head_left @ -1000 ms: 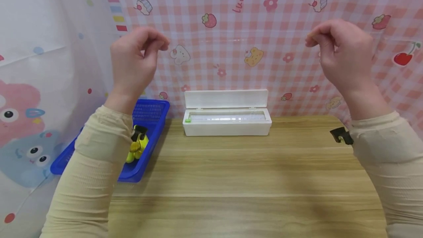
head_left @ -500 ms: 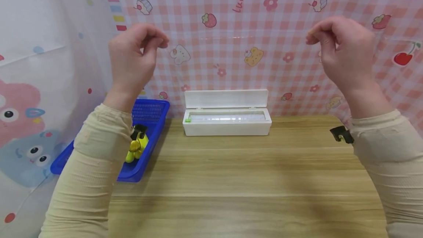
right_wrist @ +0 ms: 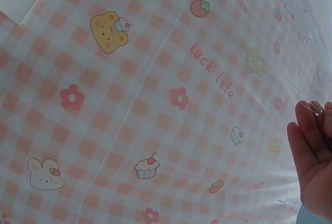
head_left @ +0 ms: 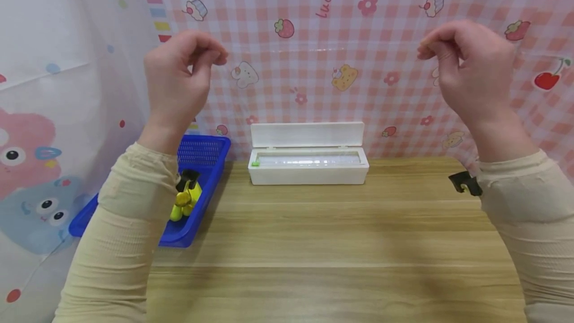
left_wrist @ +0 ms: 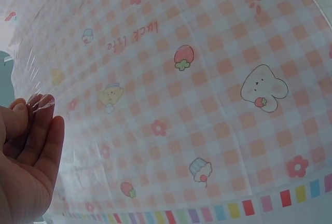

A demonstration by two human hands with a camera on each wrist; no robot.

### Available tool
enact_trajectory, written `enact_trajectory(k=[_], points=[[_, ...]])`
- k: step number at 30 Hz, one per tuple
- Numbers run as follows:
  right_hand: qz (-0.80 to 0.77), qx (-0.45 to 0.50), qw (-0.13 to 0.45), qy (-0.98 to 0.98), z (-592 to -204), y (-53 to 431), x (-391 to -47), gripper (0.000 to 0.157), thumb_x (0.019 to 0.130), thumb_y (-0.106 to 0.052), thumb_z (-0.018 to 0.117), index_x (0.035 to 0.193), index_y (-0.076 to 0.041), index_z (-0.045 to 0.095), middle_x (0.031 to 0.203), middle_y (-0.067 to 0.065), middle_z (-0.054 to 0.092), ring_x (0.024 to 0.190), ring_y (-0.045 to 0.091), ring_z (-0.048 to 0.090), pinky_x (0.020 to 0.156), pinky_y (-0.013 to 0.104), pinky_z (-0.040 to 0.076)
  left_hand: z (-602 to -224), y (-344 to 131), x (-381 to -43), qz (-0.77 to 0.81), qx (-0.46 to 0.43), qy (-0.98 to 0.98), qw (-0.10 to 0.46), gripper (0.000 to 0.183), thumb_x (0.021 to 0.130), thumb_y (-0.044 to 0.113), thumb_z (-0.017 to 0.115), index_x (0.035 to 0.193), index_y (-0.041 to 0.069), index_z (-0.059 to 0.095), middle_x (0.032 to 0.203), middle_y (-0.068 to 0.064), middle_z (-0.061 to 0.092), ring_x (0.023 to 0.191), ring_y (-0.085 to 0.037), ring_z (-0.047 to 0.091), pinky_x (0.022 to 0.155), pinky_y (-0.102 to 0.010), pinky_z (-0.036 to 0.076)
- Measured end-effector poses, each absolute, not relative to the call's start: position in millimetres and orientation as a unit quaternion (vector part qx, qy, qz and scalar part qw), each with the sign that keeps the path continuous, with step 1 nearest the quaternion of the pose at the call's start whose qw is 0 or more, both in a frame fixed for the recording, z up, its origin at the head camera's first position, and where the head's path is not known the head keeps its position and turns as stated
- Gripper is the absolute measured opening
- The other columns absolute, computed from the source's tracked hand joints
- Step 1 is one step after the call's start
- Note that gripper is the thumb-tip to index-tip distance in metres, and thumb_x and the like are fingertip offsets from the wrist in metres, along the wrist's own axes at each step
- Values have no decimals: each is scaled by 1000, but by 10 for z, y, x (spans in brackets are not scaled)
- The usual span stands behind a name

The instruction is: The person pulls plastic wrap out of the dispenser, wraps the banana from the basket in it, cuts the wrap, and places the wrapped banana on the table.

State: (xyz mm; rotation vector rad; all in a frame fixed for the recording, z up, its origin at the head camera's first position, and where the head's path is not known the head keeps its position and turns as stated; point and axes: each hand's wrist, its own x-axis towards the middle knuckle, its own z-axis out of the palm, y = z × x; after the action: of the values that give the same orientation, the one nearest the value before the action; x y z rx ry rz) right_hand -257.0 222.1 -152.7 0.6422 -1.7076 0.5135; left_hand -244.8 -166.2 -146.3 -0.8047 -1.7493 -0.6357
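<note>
A sheet of clear cling film point(head_left: 309, 50) spans the space between both raised hands, its upper edge showing as a faint shiny line in the head view. My left hand point(head_left: 179, 79) pinches one corner between thumb and fingers; creases of film gather at those fingertips in the left wrist view. The other corner is pinched by my right hand point(head_left: 475, 69). Below, on the table, a long white cling film dispenser box point(head_left: 309, 174) stands with its lid point(head_left: 307, 134) up. A small green slider point(head_left: 255, 164) sits at the left end of its clear top strip.
At the left, a blue plastic basket point(head_left: 219, 173) holds yellow items point(head_left: 186, 206), partly hidden behind the left sleeve. The wooden table point(head_left: 341, 243) reaches back to a pink checked cloth point(head_left: 305, 98). Black clips point(head_left: 465, 183) show beside the sleeves.
Both hands have risen a little and drawn slightly apart, still holding the film between them. The box and basket stay where they were.
</note>
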Motion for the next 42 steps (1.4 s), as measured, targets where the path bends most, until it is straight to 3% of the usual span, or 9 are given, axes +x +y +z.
enact_trajectory(k=[4, 9, 15, 18, 22, 28, 30, 36, 42], points=[[222, 277, 584, -730, -1518, 2219, -2546, 27, 102, -14, 56, 90, 5, 71, 85, 14, 73, 79, 29, 68, 81, 9, 44, -1454, -1659, -2424, -265, -335, -734, 527, 17, 99, 2, 57, 92, -9, 68, 89, -15, 72, 81, -19, 69, 79, -18, 53], [232, 272, 589, -724, -1512, 2214, -2534, 25, 101, -13, 58, 89, 3, 72, 84, 13, 73, 78, 26, 70, 81, 9, 44, -1441, -1650, -2388, -262, -336, -734, 528, 18, 100, 4, 57, 93, -9, 68, 90, -16, 72, 81, -20, 69, 79, -17, 52], [238, 275, 584, -725, -1520, 2229, -2497, 25, 101, -12, 58, 88, 5, 71, 86, 12, 74, 84, -15, 58, 81, 8, 45, -1440, -1627, -2320, -282, -327, -736, 521, 16, 98, 3, 59, 92, -8, 69, 89, -13, 72, 82, -19, 69, 80, -18, 53], [235, 278, 576, -732, -1520, 2247, -2452, 24, 101, -10, 57, 89, 6, 71, 86, 14, 74, 85, -23, 51, 80, 7, 44, -1435, -1611, -2269, -302, -316, -741, 509, 14, 97, 2, 60, 90, -7, 69, 89, -11, 72, 82, -18, 69, 81, -19, 53], [239, 290, 554, -743, -1514, 2280, -2382, 21, 99, -5, 58, 89, 9, 69, 83, 12, 73, 84, -21, 53, 79, 7, 44, -1428, -1626, -2204, -308, -312, -752, 493, 13, 96, 1, 61, 90, -6, 70, 88, -10, 72, 82, -19, 69, 81, -19, 53], [251, 336, 511, -750, -1497, 2344, -2301, 14, 96, 3, 59, 88, 11, 69, 85, -22, 63, 80, -13, 60, 75, 9, 46, -1430, -1669, -2141, -310, -333, -753, 476, 10, 95, -4, 61, 89, -7, 69, 87, -11, 72, 80, -14, 68, 81, -20, 54], [249, 351, 497, -753, -1487, 2369, -2273, 13, 95, 5, 59, 88, 12, 68, 87, -26, 62, 80, -12, 61, 73, 9, 46, -1427, -1684, -2132, -302, -354, -748, 473, 10, 94, -7, 60, 88, -9, 68, 86, -12, 71, 79, -12, 67, 79, -20, 54], [276, 361, 445, -772, -1469, 2416, -2201, 7, 91, 13, 60, 88, 14, 66, 83, -23, 65, 75, -6, 64, 66, 11, 46, -1415, -1723, -2100, -306, -391, -742, 450, 8, 92, -11, 61, 86, -12, 66, 82, -16, 70, 76, -3, 66, 73, -20, 56], [333, 340, 377, -794, -1484, 2446, -2126, 7, 90, 16, 59, 89, 13, 65, 76, -9, 69, 70, 4, 66, 66, 14, 47, -1433, -1725, -2007, -376, -347, -762, 397, 8, 91, -11, 62, 88, -11, 69, 83, -14, 70, 74, -9, 67, 71, -21, 56]])
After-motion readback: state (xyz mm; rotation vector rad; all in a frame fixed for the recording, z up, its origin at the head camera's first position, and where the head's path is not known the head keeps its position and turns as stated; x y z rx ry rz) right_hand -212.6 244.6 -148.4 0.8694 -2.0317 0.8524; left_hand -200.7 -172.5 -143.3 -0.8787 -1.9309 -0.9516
